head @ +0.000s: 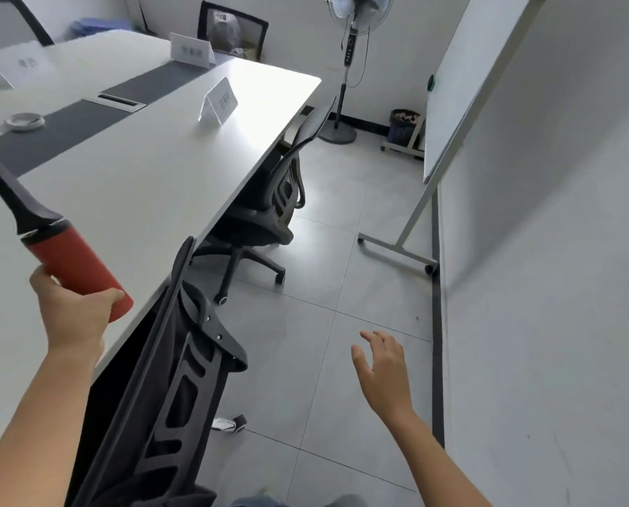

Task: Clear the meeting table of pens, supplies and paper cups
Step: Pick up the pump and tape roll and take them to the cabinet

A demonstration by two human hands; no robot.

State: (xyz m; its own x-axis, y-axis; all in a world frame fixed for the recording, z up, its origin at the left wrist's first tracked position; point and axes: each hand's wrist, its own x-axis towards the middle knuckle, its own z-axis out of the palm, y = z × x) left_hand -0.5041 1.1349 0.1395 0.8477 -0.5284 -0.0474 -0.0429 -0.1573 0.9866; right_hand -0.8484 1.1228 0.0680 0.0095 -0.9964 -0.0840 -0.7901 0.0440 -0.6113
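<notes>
1. Step in hand, my read: carry-off. Left hand (73,309) has a red-handled tool (75,265), red grip w/ a black shaft running up and off the left edge. What it is exactly, can't tell.
2. Fingers (113,296) of that hand are curled round the butt end of the red grip, thumb on the near side. The tool is held in the air above the near part of the bench (141,184), tilted, not touching it.
3. Right hand (384,364) hangs out over the floor (342,250), fingers loosely spread, holding nothing.
4. Left on the bench: a tape roll (24,121) lying flat on the dark centre strip, far left, well apart from both hands. Prob. the next supply to lift.
5. Next move calls for: the free right hand to reach across for that roll, or the tool to be set away first. It's a long reach over the near chair (181,378), which is tucked against the bench edge.
6. Also on the bench: three white name cards, nearest one (219,102) upright near the right edge, and a cable box (115,101) in the strip.
7. Room: second chair (269,214) under the bench, standing fan (349,60) by the back wall, bin (402,126) near it, whiteboard (463,86) on a wheeled frame at right.
8. Small black-and-white scrap (229,423) on the floor beside the near chair. Too small to ID.
</notes>
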